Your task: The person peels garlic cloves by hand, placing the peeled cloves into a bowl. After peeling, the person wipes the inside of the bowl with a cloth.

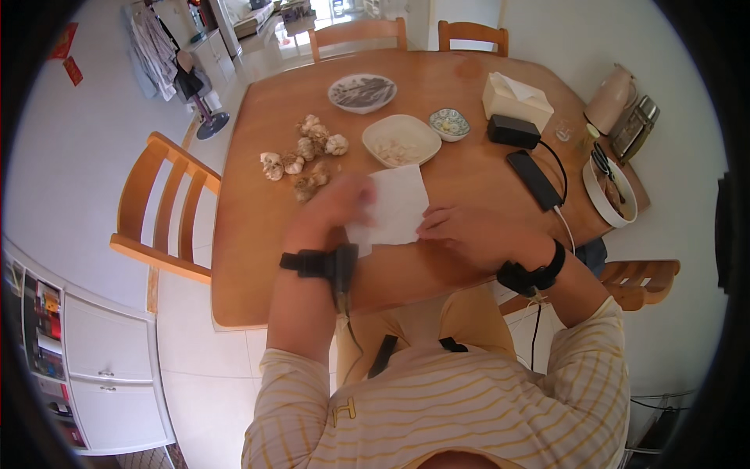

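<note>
A white sheet of paper, seemingly a tissue, lies on the wooden table in front of me. Over its left side is my left hand, fingers curled and blurred by motion; whether anything is between them is unclear. My right hand rests low at the sheet's lower right edge, its fingers extended and fingertips touching the paper. Several garlic bulbs lie beyond my left hand, with brownish garlic pieces close to it. Behind the sheet stands a cream dish containing pale bits, perhaps garlic skins.
A small patterned bowl holds pale yellowish pieces. Farther back is a bowl with grey markings. Rightward are a tissue box, black power adapter, black device with cable, white bowl holding scissors and pink kettle.
</note>
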The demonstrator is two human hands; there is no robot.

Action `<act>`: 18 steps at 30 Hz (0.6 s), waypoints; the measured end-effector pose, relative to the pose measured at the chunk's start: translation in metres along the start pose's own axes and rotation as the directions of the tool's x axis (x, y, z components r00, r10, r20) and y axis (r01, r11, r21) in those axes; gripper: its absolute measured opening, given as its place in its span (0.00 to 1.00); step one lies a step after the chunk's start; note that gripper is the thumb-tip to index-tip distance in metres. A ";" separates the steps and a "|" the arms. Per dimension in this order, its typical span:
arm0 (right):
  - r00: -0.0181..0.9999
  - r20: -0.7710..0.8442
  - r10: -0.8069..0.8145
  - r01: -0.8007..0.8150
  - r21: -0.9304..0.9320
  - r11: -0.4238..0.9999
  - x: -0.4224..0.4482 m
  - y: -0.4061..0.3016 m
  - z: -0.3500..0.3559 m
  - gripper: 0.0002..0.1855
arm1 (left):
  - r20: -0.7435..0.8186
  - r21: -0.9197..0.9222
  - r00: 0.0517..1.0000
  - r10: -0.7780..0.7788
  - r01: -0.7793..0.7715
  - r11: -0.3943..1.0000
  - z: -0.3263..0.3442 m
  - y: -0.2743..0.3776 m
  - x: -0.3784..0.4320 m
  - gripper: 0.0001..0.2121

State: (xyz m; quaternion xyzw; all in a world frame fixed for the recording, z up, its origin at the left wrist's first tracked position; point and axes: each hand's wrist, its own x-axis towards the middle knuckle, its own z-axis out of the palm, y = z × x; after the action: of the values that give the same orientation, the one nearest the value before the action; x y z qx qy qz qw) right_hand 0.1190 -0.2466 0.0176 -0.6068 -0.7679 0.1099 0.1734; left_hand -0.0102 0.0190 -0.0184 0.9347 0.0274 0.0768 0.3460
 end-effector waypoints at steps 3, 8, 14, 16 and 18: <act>0.998 0.032 0.052 -0.054 0.057 0.997 -0.014 -0.005 -0.014 0.17 | 0.075 -0.020 0.997 -0.013 0.015 1.000 -0.002 -0.006 0.004 0.20; 0.987 0.147 0.059 -0.078 0.123 0.989 -0.013 -0.008 -0.020 0.13 | 0.056 -0.072 0.998 0.014 -0.010 0.997 0.005 -0.012 0.004 0.22; 0.948 0.065 0.313 -0.319 0.173 0.932 0.003 -0.030 -0.035 0.14 | 0.167 0.020 0.979 0.113 -0.118 0.993 0.010 0.014 0.005 0.25; 0.944 0.015 0.331 -0.328 0.185 0.927 0.006 -0.022 -0.036 0.12 | 0.158 0.000 0.976 0.153 -0.155 0.988 0.006 0.035 0.003 0.25; 0.965 0.127 0.229 -0.240 0.076 0.968 0.013 0.000 -0.022 0.14 | 0.143 -0.012 0.973 0.182 -0.182 0.983 0.001 0.036 0.001 0.25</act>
State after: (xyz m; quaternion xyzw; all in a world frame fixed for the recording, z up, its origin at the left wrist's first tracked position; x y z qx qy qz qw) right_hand 0.1252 -0.2351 0.0397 -0.6775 -0.6937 0.1996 0.1413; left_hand -0.0091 -0.0092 0.0046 0.9365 -0.0833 0.0406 0.3381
